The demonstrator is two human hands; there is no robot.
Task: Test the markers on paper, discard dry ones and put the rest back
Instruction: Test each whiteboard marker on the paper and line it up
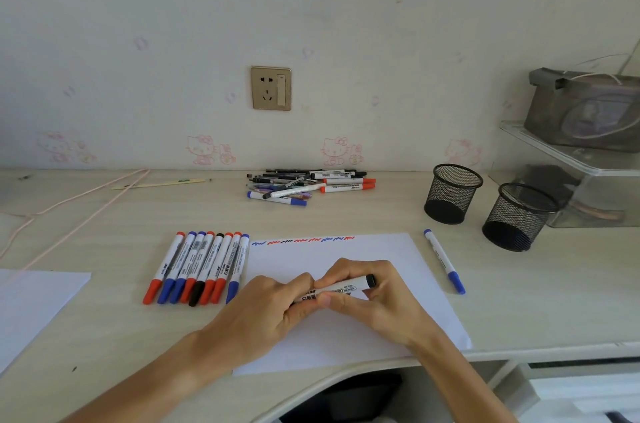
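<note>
We hold a black-tipped marker (341, 289) over the middle of the paper (346, 336), its long axis running nearly level from lower left to upper right, the black end pointing right and slightly away from us. Our left hand (266, 311) has its fingers curled round the left end of the barrel, which they hide, and our right hand (370, 294) has its fingers wrapped over the middle of the white barrel, so both hands are clamped on the same marker. The paper is a smooth white sheet whose near edge reaches the curved front edge of the pale wood-grain desk (519, 301); a line of short red, blue and black squiggles (303, 240) runs along its far edge. Just left of the sheet lies a row of markers (199, 268), white barrels side by side with red, blue and black caps toward us, all leaning the same way. To the right, a blue marker (444, 261) lies alone beside the sheet, pointing away from us. Bare desk lies between the sheet and a loose pile of pens (308, 185) by the wall. Two round black wire-mesh cups (452, 194) stand at the right, well apart from our hands.
</note>
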